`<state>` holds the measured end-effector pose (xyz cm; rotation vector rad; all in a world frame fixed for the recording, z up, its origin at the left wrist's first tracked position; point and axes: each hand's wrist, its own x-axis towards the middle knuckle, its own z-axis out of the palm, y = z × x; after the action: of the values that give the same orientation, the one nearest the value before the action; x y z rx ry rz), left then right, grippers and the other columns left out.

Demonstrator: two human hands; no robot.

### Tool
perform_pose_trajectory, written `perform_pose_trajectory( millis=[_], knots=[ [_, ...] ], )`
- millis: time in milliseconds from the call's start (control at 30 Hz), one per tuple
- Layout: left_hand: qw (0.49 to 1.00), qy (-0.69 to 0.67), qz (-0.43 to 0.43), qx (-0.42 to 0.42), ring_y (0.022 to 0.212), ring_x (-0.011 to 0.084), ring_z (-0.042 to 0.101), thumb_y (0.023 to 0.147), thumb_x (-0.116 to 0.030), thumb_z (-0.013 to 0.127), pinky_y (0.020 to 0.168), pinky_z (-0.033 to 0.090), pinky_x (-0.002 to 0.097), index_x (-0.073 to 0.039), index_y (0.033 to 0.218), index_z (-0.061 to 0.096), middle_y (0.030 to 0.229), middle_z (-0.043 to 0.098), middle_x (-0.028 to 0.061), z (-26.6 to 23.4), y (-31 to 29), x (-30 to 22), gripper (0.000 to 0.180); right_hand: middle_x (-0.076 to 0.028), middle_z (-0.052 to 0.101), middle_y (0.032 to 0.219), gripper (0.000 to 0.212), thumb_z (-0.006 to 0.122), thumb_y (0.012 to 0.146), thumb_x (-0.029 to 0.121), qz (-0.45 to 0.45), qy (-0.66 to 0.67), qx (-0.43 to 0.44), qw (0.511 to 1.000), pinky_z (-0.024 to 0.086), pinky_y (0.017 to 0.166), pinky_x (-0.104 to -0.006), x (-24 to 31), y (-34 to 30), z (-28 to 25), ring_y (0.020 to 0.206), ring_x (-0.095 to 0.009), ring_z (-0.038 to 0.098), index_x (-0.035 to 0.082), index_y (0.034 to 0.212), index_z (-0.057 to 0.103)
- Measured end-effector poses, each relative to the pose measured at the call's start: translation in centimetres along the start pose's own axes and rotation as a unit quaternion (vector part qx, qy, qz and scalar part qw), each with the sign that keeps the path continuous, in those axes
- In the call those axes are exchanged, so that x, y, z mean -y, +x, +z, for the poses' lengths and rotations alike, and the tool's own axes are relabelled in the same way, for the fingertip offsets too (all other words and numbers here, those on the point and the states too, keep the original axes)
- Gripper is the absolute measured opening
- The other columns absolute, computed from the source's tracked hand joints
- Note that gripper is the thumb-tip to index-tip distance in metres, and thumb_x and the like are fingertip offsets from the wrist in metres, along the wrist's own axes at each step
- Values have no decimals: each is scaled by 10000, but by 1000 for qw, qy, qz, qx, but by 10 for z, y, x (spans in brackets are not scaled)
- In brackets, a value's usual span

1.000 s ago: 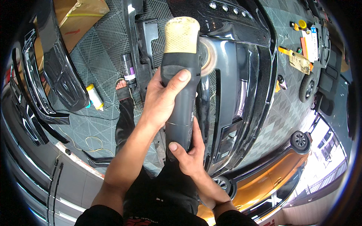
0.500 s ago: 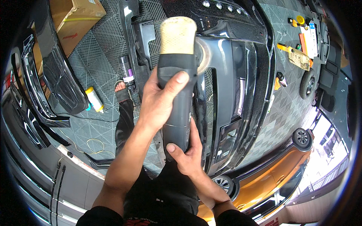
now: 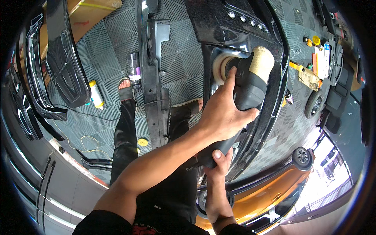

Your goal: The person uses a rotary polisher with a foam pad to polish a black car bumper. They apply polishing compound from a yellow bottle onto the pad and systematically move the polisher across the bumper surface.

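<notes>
Both my hands grip a black polisher (image 3: pixel 250 92) with a cream-coloured cover over its head. My left hand (image 3: pixel 225 109) wraps the body just behind the head, index finger stretched toward the pad. Lower down, my right hand (image 3: pixel 219 161) holds the rear handle, thumb on top. The tool slants up to the right, and its pale round pad (image 3: pixel 218 68) faces left, at a recessed part of a glossy black car bumper (image 3: pixel 213 29). Whether the pad presses on the surface is hard to tell. A row of small round lamps sits in the bumper's far end.
A long black trim piece (image 3: pixel 156 78) lies by my feet, beside a dark bottle (image 3: pixel 134 70). A yellow-capped white bottle (image 3: pixel 96 94), glossy black panels (image 3: pixel 66 58) and a cardboard box (image 3: pixel 92 17) are left. An orange car (image 3: pixel 262 201) stands at the lower right.
The polisher has swung right and tilted over the bumper. Its pad, on the right of the head before, now faces left. Both hands kept hold, and the view has shifted.
</notes>
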<state>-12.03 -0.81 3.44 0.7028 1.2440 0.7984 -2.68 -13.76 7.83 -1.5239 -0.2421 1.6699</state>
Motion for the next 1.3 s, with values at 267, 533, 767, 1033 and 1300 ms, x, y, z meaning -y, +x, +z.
perform_pose_trajectory(
  millis=[267,533,767,1033,1300],
  knots=[
    [999,7,27,-26,1246,419,643,814,-326,836,1107,486,429,155,1599,168,1352,583,349,-10,-3,7,1138,-202,714,963,688,831,844,301,23,-29,27,999,606,701,-364,-3,4,0,818,-276,731,-25,1334,474],
    [1000,3,9,-19,1324,352,615,802,-315,880,1149,451,419,110,1629,145,1424,587,294,-7,-2,3,1185,-198,702,982,687,840,841,294,14,-21,20,999,603,704,-361,-2,3,-1,814,-264,723,-16,1335,477],
    [994,-104,-30,-1,1340,324,576,762,-278,913,1152,441,414,68,1617,228,1419,578,241,-14,-16,20,1149,-148,697,1046,742,883,801,205,-4,-104,2,995,606,755,-355,-16,-5,-17,872,-242,727,-13,1382,476],
    [971,-230,-32,-60,1117,220,665,758,-257,955,987,554,370,0,1575,325,1268,646,140,-43,-18,32,1063,-166,676,1300,972,885,740,142,-10,-313,19,949,501,1062,-379,-21,4,-14,1206,-240,645,-35,1566,405],
    [925,-365,-108,7,1017,305,712,886,-797,603,879,607,461,-12,1390,545,1203,699,144,-81,-25,81,936,-237,697,1210,961,900,699,173,-124,-458,50,879,554,969,-417,-18,21,-2,1117,-358,717,-2,1539,469]
  ],
)
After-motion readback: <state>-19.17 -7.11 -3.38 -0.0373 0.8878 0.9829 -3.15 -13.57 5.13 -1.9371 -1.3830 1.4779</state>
